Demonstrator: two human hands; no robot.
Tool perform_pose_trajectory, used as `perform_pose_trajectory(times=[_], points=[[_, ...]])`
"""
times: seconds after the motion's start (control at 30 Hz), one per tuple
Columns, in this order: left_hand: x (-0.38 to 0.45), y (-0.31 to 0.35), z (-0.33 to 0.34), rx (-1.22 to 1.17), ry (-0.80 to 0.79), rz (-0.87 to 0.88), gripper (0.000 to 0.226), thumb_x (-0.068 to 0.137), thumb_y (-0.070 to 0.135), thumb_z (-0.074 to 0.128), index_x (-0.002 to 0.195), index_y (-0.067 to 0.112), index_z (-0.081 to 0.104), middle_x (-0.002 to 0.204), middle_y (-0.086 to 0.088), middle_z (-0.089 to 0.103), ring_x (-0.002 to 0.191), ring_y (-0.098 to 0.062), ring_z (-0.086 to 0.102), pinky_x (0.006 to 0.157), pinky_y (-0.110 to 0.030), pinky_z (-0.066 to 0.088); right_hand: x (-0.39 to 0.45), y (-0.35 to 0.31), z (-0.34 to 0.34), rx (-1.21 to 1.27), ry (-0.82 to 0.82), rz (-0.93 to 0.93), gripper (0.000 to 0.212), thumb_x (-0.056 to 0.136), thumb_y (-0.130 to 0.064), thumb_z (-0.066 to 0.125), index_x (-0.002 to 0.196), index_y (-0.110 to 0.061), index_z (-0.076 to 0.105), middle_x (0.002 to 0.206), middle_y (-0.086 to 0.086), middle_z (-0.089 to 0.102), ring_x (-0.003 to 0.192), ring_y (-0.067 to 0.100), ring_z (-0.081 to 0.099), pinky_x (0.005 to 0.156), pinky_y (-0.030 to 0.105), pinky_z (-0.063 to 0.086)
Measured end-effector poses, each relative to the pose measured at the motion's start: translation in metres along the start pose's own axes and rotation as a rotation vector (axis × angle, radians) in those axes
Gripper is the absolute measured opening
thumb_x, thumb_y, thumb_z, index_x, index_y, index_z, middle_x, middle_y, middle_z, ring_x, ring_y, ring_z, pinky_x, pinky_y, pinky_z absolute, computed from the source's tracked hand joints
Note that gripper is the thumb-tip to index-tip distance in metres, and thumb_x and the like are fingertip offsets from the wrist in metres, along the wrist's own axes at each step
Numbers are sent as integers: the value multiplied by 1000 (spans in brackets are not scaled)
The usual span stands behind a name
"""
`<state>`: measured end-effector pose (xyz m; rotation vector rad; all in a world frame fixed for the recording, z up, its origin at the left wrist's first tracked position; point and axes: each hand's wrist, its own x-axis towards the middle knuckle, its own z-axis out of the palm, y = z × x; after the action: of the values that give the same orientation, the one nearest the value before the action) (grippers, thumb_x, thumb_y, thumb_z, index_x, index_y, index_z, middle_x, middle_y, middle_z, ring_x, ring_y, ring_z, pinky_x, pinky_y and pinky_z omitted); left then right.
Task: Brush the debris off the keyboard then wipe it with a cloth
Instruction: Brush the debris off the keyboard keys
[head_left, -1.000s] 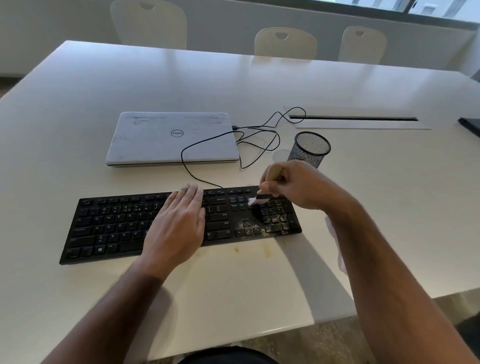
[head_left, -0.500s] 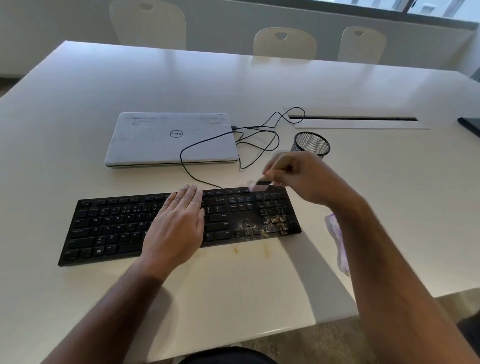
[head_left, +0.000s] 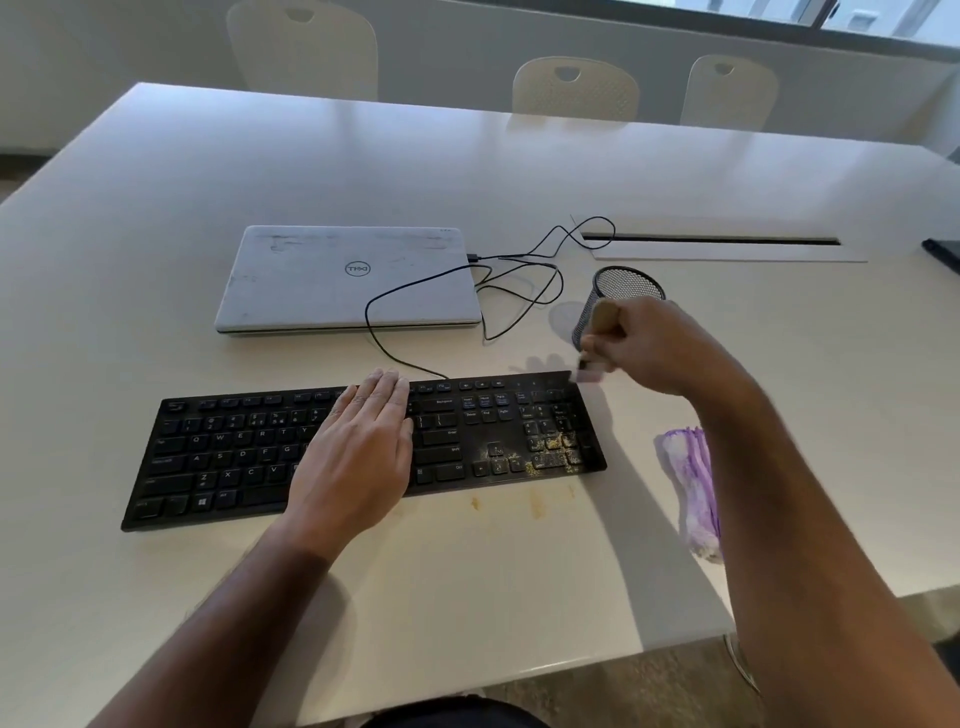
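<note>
White tabletop (head_left: 467, 171) holds your flat black plastic keyboard (head_left: 234, 457), steadied by your left hand (head_left: 358, 452), fingers flat. Your right hand (head_left: 654, 348), gripping the small wooden-handled brush (head_left: 597, 338), has swung from the number pad past the far right corner. Yellowish debris (head_left: 550, 457) remains, so brush again; the crumpled purple-white cloth (head_left: 693, 483) waits nearby.

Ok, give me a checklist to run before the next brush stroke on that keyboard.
1. Left hand flat on the black keyboard, steadying it: ok.
2. Right hand grips the wooden-handled brush: ok.
3. Bristles on the keys: not ok, at the far right corner.
4. Yellowish crumbs cleared from the number pad: not ok.
5. Purple and white cloth ready on the white table: ok.
6. Bristle condition: cannot tell, blurred.
</note>
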<state>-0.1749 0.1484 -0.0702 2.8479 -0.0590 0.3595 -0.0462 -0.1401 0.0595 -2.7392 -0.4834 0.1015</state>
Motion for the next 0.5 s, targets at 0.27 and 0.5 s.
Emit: perform_pose_trajectory(times=[0.27, 0.5], points=[[-1, 0, -2, -8, 1, 2, 62, 104, 38, 19, 156, 9, 34, 163, -8, 32, 154, -15, 20, 127, -38, 18, 6, -19, 26, 427, -136, -88, 20, 98, -13, 73, 80, -10, 66, 90, 5, 77, 71, 9, 72, 71, 32, 57], [0, 1, -2, -1, 1, -6, 62, 104, 38, 19, 158, 11, 31, 164, -6, 31, 154, -14, 18, 127, -34, 14, 3, -1, 1, -84, -24, 54, 19, 99, -27, 69, 81, -23, 66, 79, -7, 68, 86, 24, 66, 77, 36, 47]])
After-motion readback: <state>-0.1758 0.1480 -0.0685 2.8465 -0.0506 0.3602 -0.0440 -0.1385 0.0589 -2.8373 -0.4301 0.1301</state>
